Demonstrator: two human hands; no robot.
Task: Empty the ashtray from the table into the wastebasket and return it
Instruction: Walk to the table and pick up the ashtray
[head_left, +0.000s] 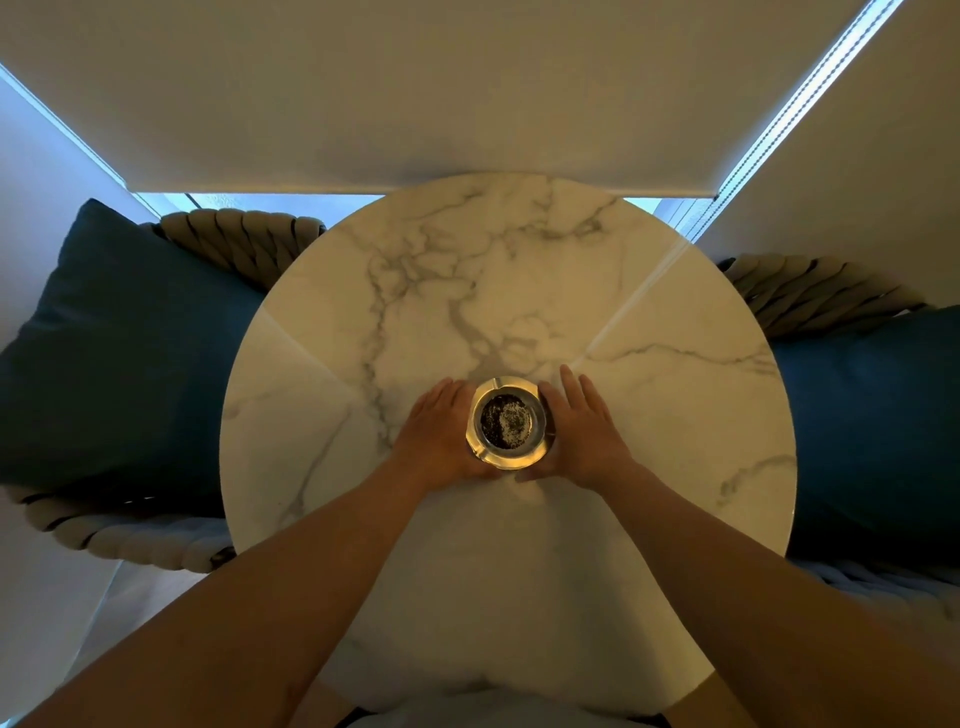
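Hands flanking ashtray, touching, table

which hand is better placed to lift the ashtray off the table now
Neither clearly: the left hand and right hand flank the ashtray evenly, thumbs near its front edge. A two-handed lift looks likeliest, keeping the ash level.

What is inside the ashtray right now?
The ashtray holds dark, speckled ash across its bowl, with a paler patch near the middle. No whole butts are distinguishable. The bowl's floor beneath the ash is covered.
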